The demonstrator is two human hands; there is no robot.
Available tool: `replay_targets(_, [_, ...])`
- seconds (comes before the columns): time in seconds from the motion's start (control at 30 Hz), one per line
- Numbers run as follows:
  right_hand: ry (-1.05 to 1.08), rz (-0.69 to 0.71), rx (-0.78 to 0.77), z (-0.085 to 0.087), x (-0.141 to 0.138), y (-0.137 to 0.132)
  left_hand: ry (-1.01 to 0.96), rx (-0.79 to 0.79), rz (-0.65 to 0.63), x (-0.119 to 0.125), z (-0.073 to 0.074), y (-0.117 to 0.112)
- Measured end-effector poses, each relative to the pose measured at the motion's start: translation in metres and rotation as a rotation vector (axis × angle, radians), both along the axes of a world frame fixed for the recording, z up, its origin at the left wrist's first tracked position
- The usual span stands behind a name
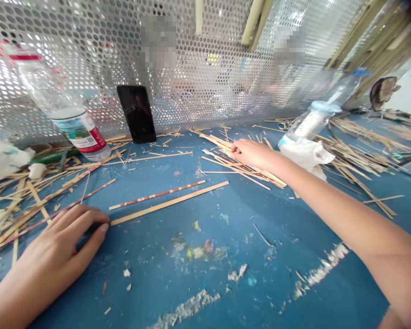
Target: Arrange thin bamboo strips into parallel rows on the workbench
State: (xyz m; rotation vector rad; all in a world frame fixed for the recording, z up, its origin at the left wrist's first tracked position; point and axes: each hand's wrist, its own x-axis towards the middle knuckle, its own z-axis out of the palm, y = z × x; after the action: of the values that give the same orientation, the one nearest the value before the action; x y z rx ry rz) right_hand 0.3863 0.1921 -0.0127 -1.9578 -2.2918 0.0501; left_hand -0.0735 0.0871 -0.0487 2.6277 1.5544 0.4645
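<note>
My left hand [73, 237] rests low on the left of the blue table, thumb and fingertips closed at the near end of a plain pale bamboo strip [171, 203]. Just behind that strip lies a thinner, brown-mottled strip [157, 195], apart from the hand. My right hand [248, 152] reaches out to a small pile of bamboo strips [256, 173]. Its fingers are bent and pinched together on strips at the pile's upper left; how many they grip is hidden.
Behind stands a perforated metal screen [198, 91] with a phone [137, 114] leaning on it. A clear bottle [78, 123] stands left beside more strips [34, 201]. Right are a blue-lidded container [315, 121], crumpled tissue [304, 153] and another strip heap [352, 169]. People show blurred beyond the screen.
</note>
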Motion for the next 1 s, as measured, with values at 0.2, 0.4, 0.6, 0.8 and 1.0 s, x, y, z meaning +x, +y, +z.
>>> replay_targets(0.2, [-0.024,-0.075,-0.022,0.002,-0.001,0.003,-0.060,-0.018,0.040,0.007,0.004,-0.004])
replay_targets(0.4, [0.252,-0.040,0.244,0.025,-0.004,-0.007,-0.070,-0.018,0.052,0.014,0.010,-0.007])
replay_targets(0.6, [0.824,0.157,0.477,0.065,-0.029,-0.038,-0.031,0.014,0.055,0.009,0.008,-0.005])
replay_targets(0.8, [1.113,0.097,0.461,0.074,-0.033,-0.047,0.010,0.022,0.017,0.001,0.002,0.000])
replay_targets(1.0, [1.111,0.055,0.058,0.060,-0.042,-0.044,0.053,0.036,-0.060,0.004,0.001,-0.004])
